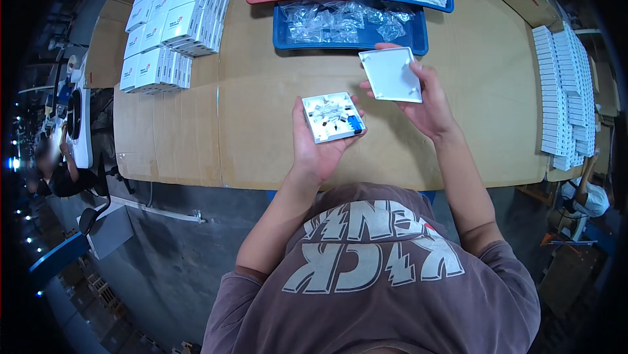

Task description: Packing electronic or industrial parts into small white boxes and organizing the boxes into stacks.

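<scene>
Head view: the left hand (316, 152) is cupping the open box (335, 137) over the table (255, 128), fingers curling round its sides; the right hand (429, 102) is pinching a lid (391, 76) near the blue tray (347, 46).

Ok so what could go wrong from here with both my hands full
The square white box in your left hand is open on top, so tipping it could spill the blue pieces and small white parts inside. The square white cover in your right hand, gripped near its edge, might slip and fall.
</scene>
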Tool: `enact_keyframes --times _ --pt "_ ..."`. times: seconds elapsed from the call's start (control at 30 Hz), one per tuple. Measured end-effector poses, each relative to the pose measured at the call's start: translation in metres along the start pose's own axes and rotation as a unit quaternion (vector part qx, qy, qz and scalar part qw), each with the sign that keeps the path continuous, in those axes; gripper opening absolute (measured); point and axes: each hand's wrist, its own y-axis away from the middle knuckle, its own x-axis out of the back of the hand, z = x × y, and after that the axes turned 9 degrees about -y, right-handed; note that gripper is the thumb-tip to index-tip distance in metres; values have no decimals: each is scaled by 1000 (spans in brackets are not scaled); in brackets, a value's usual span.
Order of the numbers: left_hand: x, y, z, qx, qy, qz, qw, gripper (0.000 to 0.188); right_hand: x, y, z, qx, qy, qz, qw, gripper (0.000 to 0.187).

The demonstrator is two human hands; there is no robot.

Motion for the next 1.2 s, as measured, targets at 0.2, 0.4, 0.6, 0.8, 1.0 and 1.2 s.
enact_keyframes --times 0.2,0.4,0.6,0.8,1.0,1.2 --pt "-9 3 -4 26 4 -37 999 82 -4 -25 6 -5 137 -62 989 64" --pt "-3 1 -7 56 11 -50 997 79 0 -23 24 24 290 -113 950 59" --pt "-1 -2 -10 50 19 -53 997 74 -3 -22 24 -16 292 -152 944 54" --pt "0 -4 -11 53 21 -50 997 72 -9 -20 21 -32 337 -161 927 52" --pt "0 -5 -14 45 0 -37 998 71 -13 -17 31 38 383 -168 908 50" --pt "-5 -3 -14 46 -11 -20 999 71 -15 -15 37 -8 398 -180 900 48"
